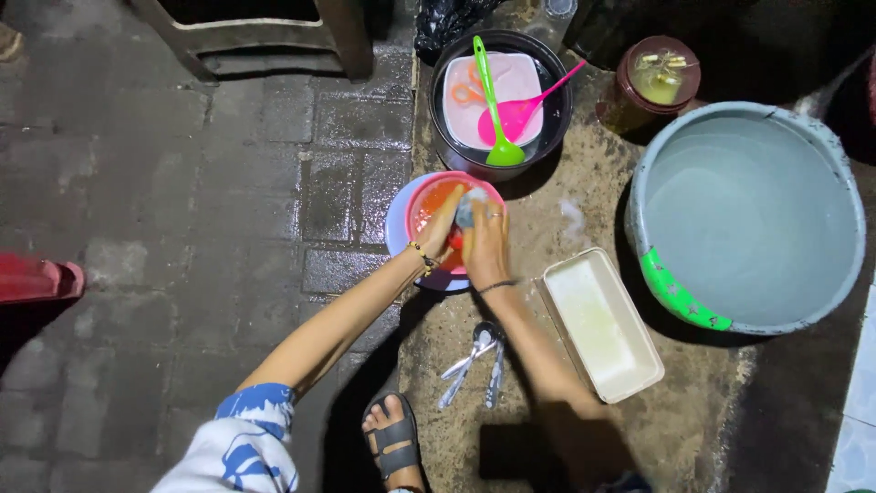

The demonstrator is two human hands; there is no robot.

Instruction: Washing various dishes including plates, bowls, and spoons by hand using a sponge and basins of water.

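Both hands, left (441, 233) gripping the round red plastic bowl (429, 205) and right (484, 245) clutching a sponge (468, 208), look soapy, so it could slip onto the wet ground (547, 237).

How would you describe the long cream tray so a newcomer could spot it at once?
Start at the big grey water basin on the right. Just left of its green-patched rim, a rectangular cream tray lies slanted on the wet ground, beside the spoons. It is the only straight-sided, empty container; the others nearby are round.
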